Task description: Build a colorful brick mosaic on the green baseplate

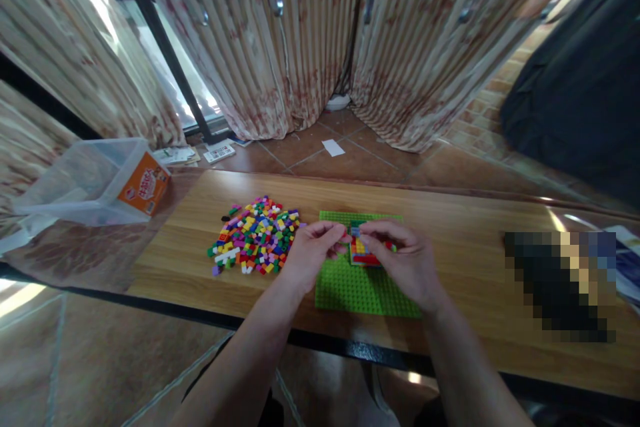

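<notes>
A green studded baseplate lies flat on the wooden table. A small multicoloured block build stands on its upper middle. My left hand and my right hand meet over that build, fingers pinched together at its top. Both hands seem to pinch a small brick at the top edge of the build; the piece itself is too small to name. A heap of small loose coloured bricks lies just left of the baseplate, beside my left hand.
A clear plastic tub with an orange label lies at the table's far left. A blurred dark object rests on the table at the right. Striped curtains hang behind, over a tiled floor with scattered papers.
</notes>
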The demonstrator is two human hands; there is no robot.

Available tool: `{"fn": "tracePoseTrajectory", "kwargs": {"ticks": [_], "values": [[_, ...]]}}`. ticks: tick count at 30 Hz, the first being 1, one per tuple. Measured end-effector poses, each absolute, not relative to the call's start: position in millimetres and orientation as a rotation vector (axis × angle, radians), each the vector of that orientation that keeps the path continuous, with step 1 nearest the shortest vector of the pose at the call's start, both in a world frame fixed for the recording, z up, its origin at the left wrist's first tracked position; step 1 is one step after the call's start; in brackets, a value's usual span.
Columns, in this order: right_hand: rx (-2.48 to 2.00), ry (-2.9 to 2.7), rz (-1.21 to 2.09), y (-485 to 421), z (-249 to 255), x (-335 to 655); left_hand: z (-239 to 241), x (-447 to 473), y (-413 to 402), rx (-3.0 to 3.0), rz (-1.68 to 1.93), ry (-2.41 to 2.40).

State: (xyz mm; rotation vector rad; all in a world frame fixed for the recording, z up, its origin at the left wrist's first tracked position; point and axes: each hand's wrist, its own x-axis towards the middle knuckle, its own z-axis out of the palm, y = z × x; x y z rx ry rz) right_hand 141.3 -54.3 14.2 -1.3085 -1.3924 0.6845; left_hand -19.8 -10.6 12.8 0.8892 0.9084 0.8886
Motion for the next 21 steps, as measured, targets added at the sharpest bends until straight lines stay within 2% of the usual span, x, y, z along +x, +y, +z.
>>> {"fn": "tracePoseTrajectory", "kwargs": {"ticks": [15,21], "values": [[-1.343,-1.621,0.548,-56.4,15.9,131.7,12.7,-12.7,-15.6,0.868,0.842,0.872],[-1.428,-1.419,0.503,-55.4,13.4,158.2,13.3,-14.1,-11.4,0.963,0.904,0.971]]}}
